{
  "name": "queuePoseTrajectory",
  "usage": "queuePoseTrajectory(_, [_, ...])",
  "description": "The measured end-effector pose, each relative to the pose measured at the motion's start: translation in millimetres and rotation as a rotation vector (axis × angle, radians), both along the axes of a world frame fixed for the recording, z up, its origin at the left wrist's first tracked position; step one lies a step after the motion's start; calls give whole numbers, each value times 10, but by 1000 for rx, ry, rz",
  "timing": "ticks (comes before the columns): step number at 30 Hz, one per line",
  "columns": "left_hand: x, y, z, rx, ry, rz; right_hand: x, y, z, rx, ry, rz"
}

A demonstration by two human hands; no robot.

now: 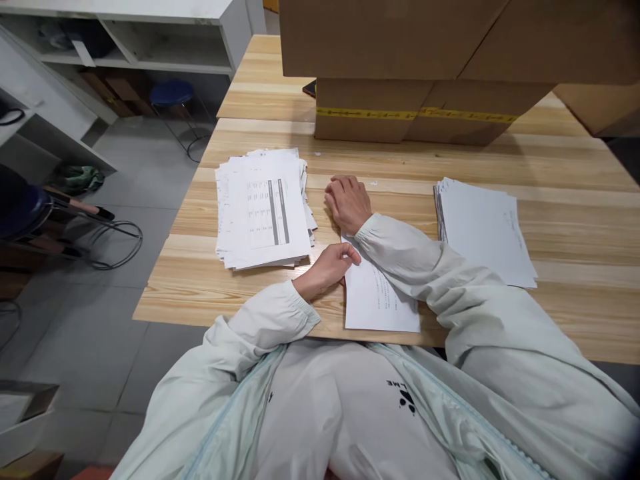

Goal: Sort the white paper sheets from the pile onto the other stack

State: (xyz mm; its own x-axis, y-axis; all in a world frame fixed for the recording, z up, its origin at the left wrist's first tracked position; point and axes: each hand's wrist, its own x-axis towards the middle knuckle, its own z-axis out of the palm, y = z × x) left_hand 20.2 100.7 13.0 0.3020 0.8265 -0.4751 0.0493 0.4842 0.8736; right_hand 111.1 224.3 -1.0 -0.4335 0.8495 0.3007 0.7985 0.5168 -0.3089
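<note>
In front of me, near the table's front edge, lies a white sheet of paper [380,303] with lines of print. It looks narrow, as if folded, though the right sleeve covers part of it. My left hand [327,267] grips its left edge, thumb on top and fingers tucked below. Just beyond the paper's far end, my right hand [349,203] rests palm down on the tabletop, fingers loosely bent, with nothing visible in them. Left of both hands is an uneven stack of printed papers [263,210], the top one bearing a table. To the right sits another paper stack [485,230].
Large cardboard boxes [365,110] with yellow tape stand at the back of the wooden table [400,157]. A dark flat object [310,88] pokes out beside them. Off to the left are white shelves [170,47] and blue stools [171,93] on the tiled floor.
</note>
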Motion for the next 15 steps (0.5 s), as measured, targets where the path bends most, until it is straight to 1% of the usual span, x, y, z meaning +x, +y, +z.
queuePoseTrajectory(2, [2, -22, 0, -5, -13, 10, 30, -41, 169, 27, 32, 21])
queuePoseTrajectory(4, [-23, -101, 7, -26, -32, 14, 157, -172, 426, 79, 107, 28])
queuePoseTrajectory(6, [-93, -250, 25, -14, -34, 7, 409, -429, 681, 133, 227, -2])
queuePoseTrajectory(7, [-146, -348, 40, 27, -15, 6, 572, -601, 773, 140, 293, -39])
queuePoseTrajectory(8, [-208, -455, 59, 108, 22, 10, 746, -796, 827, 151, 359, -89])
queuePoseTrajectory(9, [-275, -564, 82, 229, 80, 33, 917, -1003, 838, 104, 389, -175])
queuePoseTrajectory(10, [-340, -669, 109, 352, 149, 51, 1070, -1216, 804, 36, 404, -260])
queuePoseTrajectory(11, [-400, -762, 138, 459, 198, 63, 1191, -1426, 733, -60, 432, -328])
queuePoseTrajectory(12, [-448, -839, 168, 544, 227, 80, 1271, -1626, 633, -218, 514, -352])
queuePoseTrajectory(13, [-482, -895, 198, 609, 249, 97, 1308, -1810, 520, -382, 614, -342])
queuePoseTrajectory(14, [-499, -929, 227, 659, 263, 114, 1306, -1972, 407, -508, 677, -327])
queuePoseTrajectory(15, [-499, -942, 256, 696, 273, 131, 1278, -2107, 310, -594, 721, -325])
